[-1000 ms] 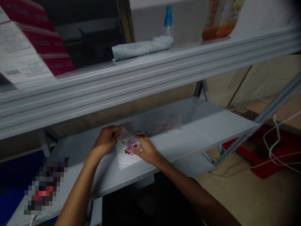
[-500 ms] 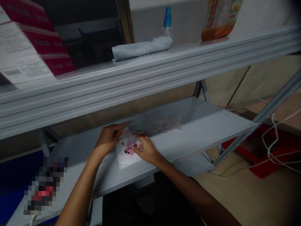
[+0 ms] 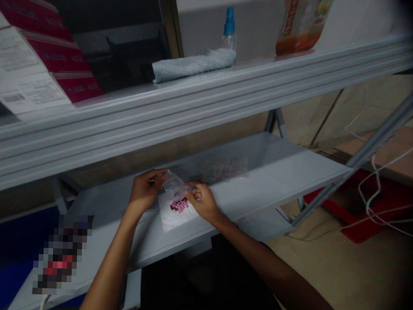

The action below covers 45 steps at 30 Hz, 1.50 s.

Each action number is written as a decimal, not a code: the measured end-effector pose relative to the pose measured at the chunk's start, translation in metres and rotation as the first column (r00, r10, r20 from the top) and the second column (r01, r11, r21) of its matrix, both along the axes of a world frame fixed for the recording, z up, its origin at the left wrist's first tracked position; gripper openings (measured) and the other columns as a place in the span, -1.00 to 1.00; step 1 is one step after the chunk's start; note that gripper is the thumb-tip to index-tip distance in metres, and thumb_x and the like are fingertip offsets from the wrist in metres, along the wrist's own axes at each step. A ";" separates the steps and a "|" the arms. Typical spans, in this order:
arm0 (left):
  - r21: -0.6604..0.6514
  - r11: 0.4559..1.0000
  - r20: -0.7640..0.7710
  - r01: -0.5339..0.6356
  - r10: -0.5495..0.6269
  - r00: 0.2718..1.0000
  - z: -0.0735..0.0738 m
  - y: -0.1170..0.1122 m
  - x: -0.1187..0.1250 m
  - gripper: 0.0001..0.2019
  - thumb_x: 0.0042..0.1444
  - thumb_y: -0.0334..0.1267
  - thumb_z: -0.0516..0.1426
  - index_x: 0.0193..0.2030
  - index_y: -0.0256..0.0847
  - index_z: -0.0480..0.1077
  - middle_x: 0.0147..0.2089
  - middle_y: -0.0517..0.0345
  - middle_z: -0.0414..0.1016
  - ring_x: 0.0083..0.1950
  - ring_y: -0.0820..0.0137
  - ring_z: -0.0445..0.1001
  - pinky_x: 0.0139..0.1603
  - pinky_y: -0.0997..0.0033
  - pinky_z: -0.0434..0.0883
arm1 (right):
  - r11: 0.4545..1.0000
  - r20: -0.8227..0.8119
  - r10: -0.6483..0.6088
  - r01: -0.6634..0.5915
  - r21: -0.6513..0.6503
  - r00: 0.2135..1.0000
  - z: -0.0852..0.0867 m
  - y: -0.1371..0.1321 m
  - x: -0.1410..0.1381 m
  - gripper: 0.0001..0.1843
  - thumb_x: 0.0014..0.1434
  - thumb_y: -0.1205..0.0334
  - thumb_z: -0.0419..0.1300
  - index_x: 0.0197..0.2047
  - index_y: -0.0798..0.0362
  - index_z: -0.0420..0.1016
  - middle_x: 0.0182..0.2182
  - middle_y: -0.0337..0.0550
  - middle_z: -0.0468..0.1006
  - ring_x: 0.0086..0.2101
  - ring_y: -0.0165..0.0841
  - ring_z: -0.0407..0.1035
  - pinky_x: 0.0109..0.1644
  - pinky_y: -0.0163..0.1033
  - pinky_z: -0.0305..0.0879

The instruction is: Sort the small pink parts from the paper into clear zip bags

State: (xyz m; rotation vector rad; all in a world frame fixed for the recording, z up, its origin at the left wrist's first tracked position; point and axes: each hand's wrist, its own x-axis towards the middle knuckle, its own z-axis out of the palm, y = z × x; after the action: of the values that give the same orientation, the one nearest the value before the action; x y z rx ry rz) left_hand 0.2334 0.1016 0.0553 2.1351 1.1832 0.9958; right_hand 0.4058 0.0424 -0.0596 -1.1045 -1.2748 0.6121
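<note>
My left hand (image 3: pixel 144 189) and my right hand (image 3: pixel 202 201) pinch opposite corners of a small clear plastic bag (image 3: pixel 174 185), holding it up off the shelf. Beneath it lies a white sheet or pouch (image 3: pixel 172 218) on the pale grey metal shelf (image 3: pixel 269 180). A cluster of small pink and dark pieces (image 3: pixel 179 205) sits on that white surface, just below the bag and between my hands. Farther back on the shelf lie more clear plastic bags with pink marks (image 3: pixel 226 170).
A grey shelf rail (image 3: pixel 126 129) runs overhead, carrying a red-and-white carton (image 3: pixel 37 58), a folded cloth (image 3: pixel 192 66), a blue-capped spray bottle (image 3: pixel 229 33) and an orange package (image 3: pixel 301 27). A blurred object (image 3: pixel 60 258) sits at lower left. White cables and a red stand (image 3: pixel 360 205) are on the floor to the right.
The clear bag has risen between my fingers and shows more fully. My right hand has shifted up and right, off the pink pieces, which stay in place.
</note>
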 end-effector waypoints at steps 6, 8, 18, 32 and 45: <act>-0.051 0.998 0.149 -0.044 0.052 0.987 -0.013 -0.013 -0.016 -0.50 0.17 -0.03 0.15 0.17 -0.29 0.42 0.00 -0.16 0.59 -0.23 0.26 0.60 -0.42 0.44 0.47 | 0.999 -0.300 0.027 -0.031 -0.008 0.953 0.013 0.007 0.022 -0.66 0.07 0.01 0.27 -0.22 0.11 0.48 -0.50 -0.17 0.51 -0.54 -0.39 0.40 -0.54 -0.35 0.28; 0.053 0.994 -0.001 -0.096 0.096 0.995 -0.027 -0.021 -0.043 -0.57 0.20 -0.06 0.13 0.12 -0.25 0.45 0.03 -0.13 0.58 -0.09 0.21 0.59 -0.19 0.29 0.53 | 0.999 -0.295 -0.037 0.035 -0.011 0.955 0.019 0.009 0.044 -0.67 0.08 0.00 0.25 -0.25 0.11 0.46 -0.49 -0.17 0.52 -0.57 -0.41 0.38 -0.53 -0.34 0.28; 0.384 0.909 -0.420 -0.165 0.331 0.845 -0.084 -0.064 -0.120 -0.66 0.26 -0.10 0.08 0.01 -0.22 0.53 -0.03 -0.08 0.59 0.05 0.09 0.48 0.06 0.10 0.41 | 0.778 0.316 -0.603 0.627 0.031 0.733 0.019 0.003 0.127 -0.41 0.09 0.01 0.27 0.15 0.11 0.44 -0.10 0.13 0.50 -0.29 -0.21 0.41 -0.14 -0.07 0.32; 0.629 0.692 -0.282 -0.354 0.628 0.725 -0.060 -0.091 -0.117 -0.68 0.25 0.00 0.10 -0.29 -0.19 0.54 -0.31 -0.01 0.56 -0.20 0.16 0.45 -0.29 0.32 0.29 | 0.992 0.382 -0.067 0.022 0.122 0.922 0.045 -0.041 -0.004 -0.82 0.21 0.31 0.12 -0.21 0.03 0.56 -0.36 -0.16 0.53 -0.48 -0.37 0.32 -0.33 -0.27 0.24; 0.453 0.884 -0.310 -0.120 0.282 0.908 -0.029 -0.135 -0.088 -0.77 0.27 -0.09 0.10 -0.26 -0.12 0.52 -0.31 0.04 0.59 -0.31 0.24 0.52 -0.24 0.26 0.40 | 0.920 0.164 0.389 -0.392 -0.017 0.907 0.044 -0.087 -0.067 -0.86 0.21 0.19 0.24 -0.17 0.02 0.52 -0.33 -0.23 0.55 -0.49 -0.47 0.34 -0.42 -0.38 0.26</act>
State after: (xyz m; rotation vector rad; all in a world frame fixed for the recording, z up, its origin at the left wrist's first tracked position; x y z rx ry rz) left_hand 0.1452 -0.0333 0.0258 2.6761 1.5081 1.0475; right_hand 0.3387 -0.0449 -0.0157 -0.9025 -1.6629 0.8190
